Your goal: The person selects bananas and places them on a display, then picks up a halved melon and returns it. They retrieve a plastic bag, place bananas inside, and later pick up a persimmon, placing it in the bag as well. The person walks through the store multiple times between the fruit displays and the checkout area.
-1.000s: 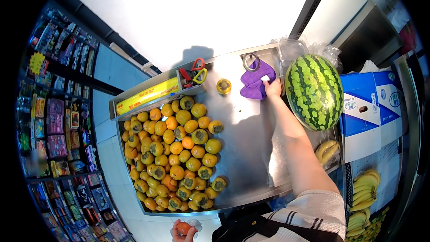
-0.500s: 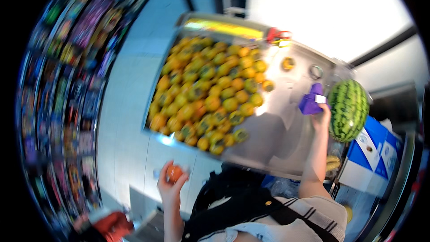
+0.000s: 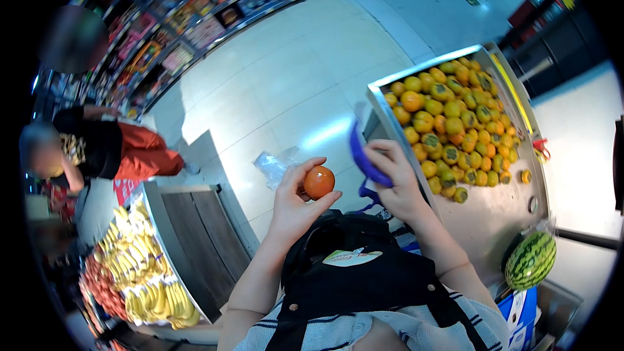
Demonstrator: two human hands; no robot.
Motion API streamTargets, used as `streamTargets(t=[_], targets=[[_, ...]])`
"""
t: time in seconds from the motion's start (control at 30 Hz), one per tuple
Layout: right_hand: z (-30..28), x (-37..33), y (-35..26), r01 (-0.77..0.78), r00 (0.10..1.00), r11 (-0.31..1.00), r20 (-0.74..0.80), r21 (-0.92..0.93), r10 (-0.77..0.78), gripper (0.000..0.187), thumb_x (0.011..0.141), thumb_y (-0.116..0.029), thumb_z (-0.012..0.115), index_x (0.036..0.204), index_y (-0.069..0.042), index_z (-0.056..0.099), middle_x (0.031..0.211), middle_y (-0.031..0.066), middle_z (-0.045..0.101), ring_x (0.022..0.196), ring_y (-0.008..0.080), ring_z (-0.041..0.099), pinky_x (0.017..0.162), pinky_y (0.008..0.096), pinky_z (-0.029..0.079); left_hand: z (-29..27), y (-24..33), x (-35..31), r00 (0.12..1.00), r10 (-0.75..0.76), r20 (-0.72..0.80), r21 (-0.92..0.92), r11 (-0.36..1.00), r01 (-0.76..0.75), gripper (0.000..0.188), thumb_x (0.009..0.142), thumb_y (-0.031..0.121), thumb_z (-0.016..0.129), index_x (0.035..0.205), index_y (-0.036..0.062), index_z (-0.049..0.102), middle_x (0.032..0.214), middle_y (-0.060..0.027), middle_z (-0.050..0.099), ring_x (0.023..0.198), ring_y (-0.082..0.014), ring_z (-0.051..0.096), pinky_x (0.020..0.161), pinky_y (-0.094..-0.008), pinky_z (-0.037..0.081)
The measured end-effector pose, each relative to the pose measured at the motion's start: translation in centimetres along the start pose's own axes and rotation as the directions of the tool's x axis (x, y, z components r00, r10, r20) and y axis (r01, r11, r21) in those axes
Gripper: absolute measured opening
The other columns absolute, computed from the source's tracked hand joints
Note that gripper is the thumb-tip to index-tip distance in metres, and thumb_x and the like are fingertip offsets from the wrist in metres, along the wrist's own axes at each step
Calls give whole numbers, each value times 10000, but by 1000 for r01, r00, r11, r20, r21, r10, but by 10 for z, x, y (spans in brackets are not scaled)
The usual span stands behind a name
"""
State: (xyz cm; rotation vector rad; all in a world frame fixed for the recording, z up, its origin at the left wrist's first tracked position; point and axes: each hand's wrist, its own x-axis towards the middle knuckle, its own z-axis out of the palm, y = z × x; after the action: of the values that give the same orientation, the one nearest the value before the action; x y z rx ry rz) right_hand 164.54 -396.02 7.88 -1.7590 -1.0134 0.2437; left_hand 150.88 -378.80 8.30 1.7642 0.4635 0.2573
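Observation:
In my left hand (image 3: 294, 203) is a smooth, shiny orange-red persimmon (image 3: 319, 182), gripped between fingers and thumb. Clear plastic film (image 3: 274, 168) shows just beyond that hand; whether my fingers hold it too I cannot tell. My right hand (image 3: 398, 179) grips a purple cloth-like piece (image 3: 365, 157) that is curved and blurred by motion. Some purple material also hangs below that hand. Both hands are in front of my chest, a little apart. To the right, a metal-edged bin (image 3: 484, 221) carries a heap of yellow-orange persimmons (image 3: 448, 114).
A striped watermelon (image 3: 530, 261) sits at the bin's near right corner, above a blue and white box (image 3: 520, 315). On the left is a stand with bananas (image 3: 133, 247). A person in red trousers (image 3: 140, 151) stands behind it. Stocked shelves (image 3: 214, 10) line the far side.
My view has turned left, so the persimmon bin now lies to the right. My right hand has brought the purple piece from beside the watermelon toward my left hand, which still holds the persimmon.

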Motion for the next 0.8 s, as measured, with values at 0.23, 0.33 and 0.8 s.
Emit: streamTargets(t=[0.23,0.33,0.8], targets=[[93,83,-57,452,698,889,591,74,-405,641,727,-35,620,1354,-95,504,1369,114,514,1034,312,627,821,400,534,-92,-20,-33,963,-260,-70,-268,935,233,529,728,55,805,1185,-6,547,1096,-91,612,1001,-170,622,850,-303,534],[102,100,-56,488,598,864,673,126,-436,650,732,-71,638,1364,-92,488,1365,103,523,906,294,628,752,395,531,-105,-14,-36,948,-296,-113,-354,904,240,469,719,3,789,1133,-13,571,1047,-76,645,960,-148,635,846,-301,535],[14,190,36,-140,743,931,658,336,-126,384,838,-105,543,1209,-25,600,1162,110,654,957,190,638,884,351,503,-70,3,58,950,-283,-132,-585,796,156,556,728,-31,795,1229,0,557,1105,-81,597,985,-153,614,868,-283,528]])
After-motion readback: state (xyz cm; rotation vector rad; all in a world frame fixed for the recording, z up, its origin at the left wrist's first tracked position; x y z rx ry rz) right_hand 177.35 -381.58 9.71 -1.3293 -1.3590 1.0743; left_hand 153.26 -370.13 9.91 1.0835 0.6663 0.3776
